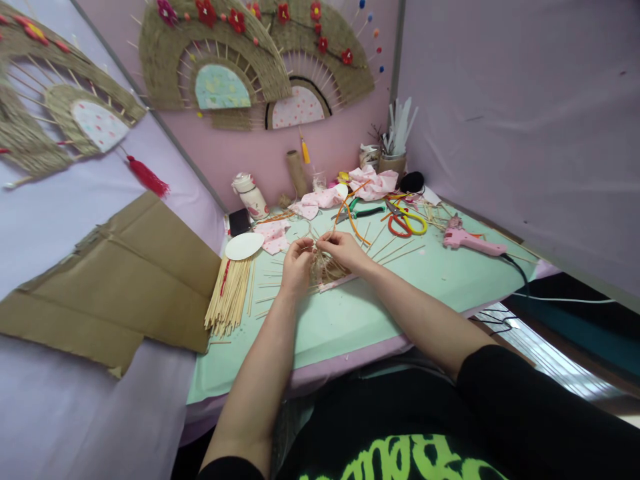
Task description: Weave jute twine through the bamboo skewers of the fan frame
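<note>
- Mint-covered bench [360,320], underneath everything.
- Half-built stick fan [333,270] on it, right below both hands, its straight edge running left to right, nearest the person.
- Left hand [299,263] and right hand [345,250], close together, fingertips pinched.
- Between them, probably pale twine [317,264].

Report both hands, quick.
Left hand: curled at the stick fan; grip can't be told.
Right hand: pinched closed there; what it holds can't be told.

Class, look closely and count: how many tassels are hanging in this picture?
2. A red tassel hangs below the leftmost fan, and a yellow tassel below the rightmost fan. Others may be hidden.
</note>
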Tool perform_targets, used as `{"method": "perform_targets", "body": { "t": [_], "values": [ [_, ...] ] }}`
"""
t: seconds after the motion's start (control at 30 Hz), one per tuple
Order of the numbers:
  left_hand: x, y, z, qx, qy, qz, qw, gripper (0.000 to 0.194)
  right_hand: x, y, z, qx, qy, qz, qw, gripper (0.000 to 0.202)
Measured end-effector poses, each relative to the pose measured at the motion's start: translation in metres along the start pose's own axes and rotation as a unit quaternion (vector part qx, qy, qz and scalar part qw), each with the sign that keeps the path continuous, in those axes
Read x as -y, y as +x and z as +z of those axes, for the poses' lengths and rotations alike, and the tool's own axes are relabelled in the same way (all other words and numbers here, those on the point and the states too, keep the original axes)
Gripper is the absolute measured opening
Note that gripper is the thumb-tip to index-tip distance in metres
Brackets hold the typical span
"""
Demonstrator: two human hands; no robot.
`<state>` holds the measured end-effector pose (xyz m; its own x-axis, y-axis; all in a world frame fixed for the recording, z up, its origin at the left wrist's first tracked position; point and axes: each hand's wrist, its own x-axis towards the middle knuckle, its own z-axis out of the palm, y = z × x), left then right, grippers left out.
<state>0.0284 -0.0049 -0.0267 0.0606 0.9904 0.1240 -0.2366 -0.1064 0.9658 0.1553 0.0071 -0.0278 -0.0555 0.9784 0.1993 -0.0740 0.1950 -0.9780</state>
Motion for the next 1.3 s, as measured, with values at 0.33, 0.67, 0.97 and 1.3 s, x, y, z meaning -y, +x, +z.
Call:
{"method": "perform_targets", "body": {
  "t": [0.33,0.67,0.97,1.3],
  "values": [
    [0.000,0.002,0.000,-0.024,-0.023,0.015,0.999,0.020,0.000,0.000,0.000,-0.004,0.022,0.004,1.000,0.020],
    [-0.003,0.004,-0.002,-0.075,-0.064,-0.031,0.995,0.028,0.002,-0.001,-0.001,0.037,0.031,-0.036,0.998,0.020],
    [-0.010,0.003,-0.001,-0.071,-0.083,-0.051,0.993,0.020,0.005,-0.003,-0.001,0.070,-0.044,-0.087,0.993,0.015],
    [-0.001,0.004,-0.003,-0.071,-0.043,-0.013,0.996,0.019,-0.002,0.001,-0.002,0.051,-0.024,-0.057,0.997,0.018]
  ]
}}
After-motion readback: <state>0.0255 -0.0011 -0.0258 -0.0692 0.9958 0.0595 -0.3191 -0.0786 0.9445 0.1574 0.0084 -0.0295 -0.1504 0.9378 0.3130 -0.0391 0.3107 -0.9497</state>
